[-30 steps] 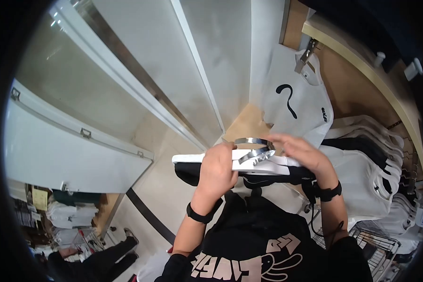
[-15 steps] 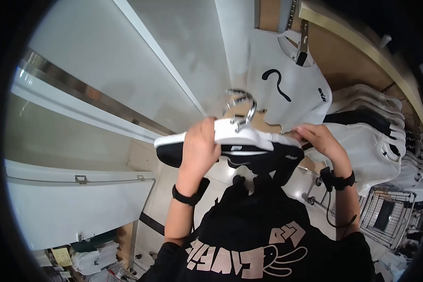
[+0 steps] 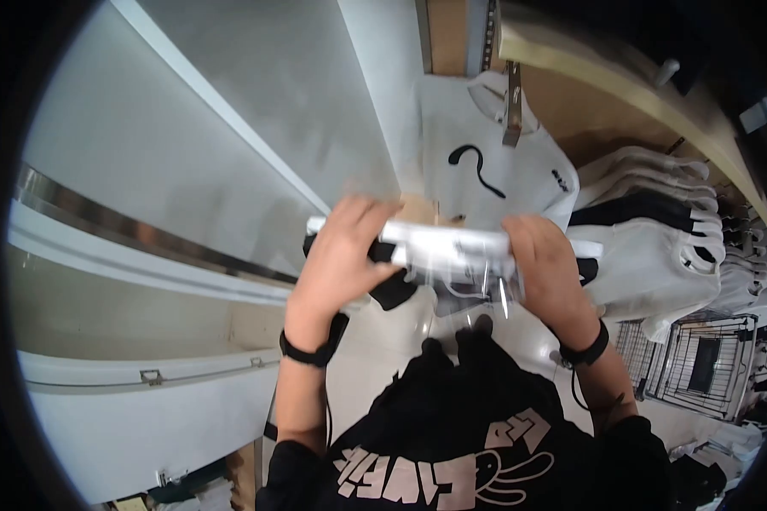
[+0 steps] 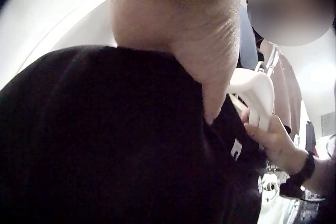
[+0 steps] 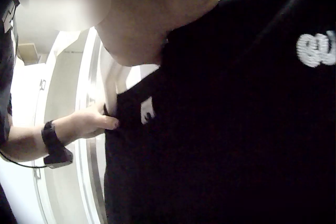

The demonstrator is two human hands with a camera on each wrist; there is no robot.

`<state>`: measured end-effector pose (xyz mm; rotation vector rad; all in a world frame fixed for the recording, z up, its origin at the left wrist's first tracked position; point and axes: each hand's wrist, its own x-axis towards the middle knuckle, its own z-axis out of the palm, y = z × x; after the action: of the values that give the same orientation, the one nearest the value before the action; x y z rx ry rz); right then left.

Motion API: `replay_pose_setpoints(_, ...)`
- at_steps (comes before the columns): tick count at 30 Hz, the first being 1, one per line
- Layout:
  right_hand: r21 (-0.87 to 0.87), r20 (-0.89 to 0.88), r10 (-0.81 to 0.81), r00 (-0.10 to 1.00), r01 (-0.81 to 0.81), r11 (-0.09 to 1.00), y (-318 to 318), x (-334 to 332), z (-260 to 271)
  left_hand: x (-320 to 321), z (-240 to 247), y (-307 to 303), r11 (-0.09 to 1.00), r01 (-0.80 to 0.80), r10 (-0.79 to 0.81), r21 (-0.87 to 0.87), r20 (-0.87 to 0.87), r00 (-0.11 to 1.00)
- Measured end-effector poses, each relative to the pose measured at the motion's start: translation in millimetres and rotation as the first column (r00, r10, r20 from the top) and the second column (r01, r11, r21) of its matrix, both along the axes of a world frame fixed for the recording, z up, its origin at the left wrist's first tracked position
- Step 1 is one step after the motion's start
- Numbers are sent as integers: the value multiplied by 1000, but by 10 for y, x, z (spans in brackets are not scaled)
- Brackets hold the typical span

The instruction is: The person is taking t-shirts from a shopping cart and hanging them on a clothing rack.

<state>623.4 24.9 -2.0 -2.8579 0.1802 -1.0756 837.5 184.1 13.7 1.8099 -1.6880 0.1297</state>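
Observation:
In the head view my left hand point(image 3: 341, 255) grips the left side of some white clothes hangers point(image 3: 452, 243), which are blurred by motion. On their right side my right hand point(image 3: 550, 268) has its fingers bent over the top. Black shirts point(image 4: 105, 140) hang from the hangers and fill much of both wrist views. One shows a small white neck label point(image 5: 147, 110) and white lettering point(image 5: 315, 49). The blurred metal hooks point(image 3: 486, 294) lie between my hands, on the side towards my body.
Ahead hangs a white shirt point(image 3: 494, 162) with a black curved mark. To the right, white and black shirts point(image 3: 648, 255) hang in a row above a wire cart point(image 3: 699, 366). White panels point(image 3: 256, 102) stand at the left, with a hinged white door point(image 3: 153, 434) below them.
The hangers have tipped over, so their hooks now point towards my body instead of away. My right hand has moved inward from the hangers' right end onto them. The view has turned.

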Motion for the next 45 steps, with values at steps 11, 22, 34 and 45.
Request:
replay_pose_setpoints(11, 156, -129, -180, 975, 199, 968, -675, -25, -624, 15, -804, -667, 987, 12, 8, 159, -127, 992)
replay_pose_setpoints(22, 249, -125, -328, 936, 350, 903, -1239, 128, -469, 158, -587, -1403, 997, -35, 33, 71, 23, 999)
replay_pose_setpoints(34, 149, -299, -386, 873, 442, 884, -1598, 479, -655, 467, -946, -1761, 993, -80, 81, 92, 0, 997)
replay_pose_setpoints(45, 227, -285, -369, 885, 436, 871, -1270, 504, -302, 388, -909, -1657, 981, -146, 152, -127, 33, 988)
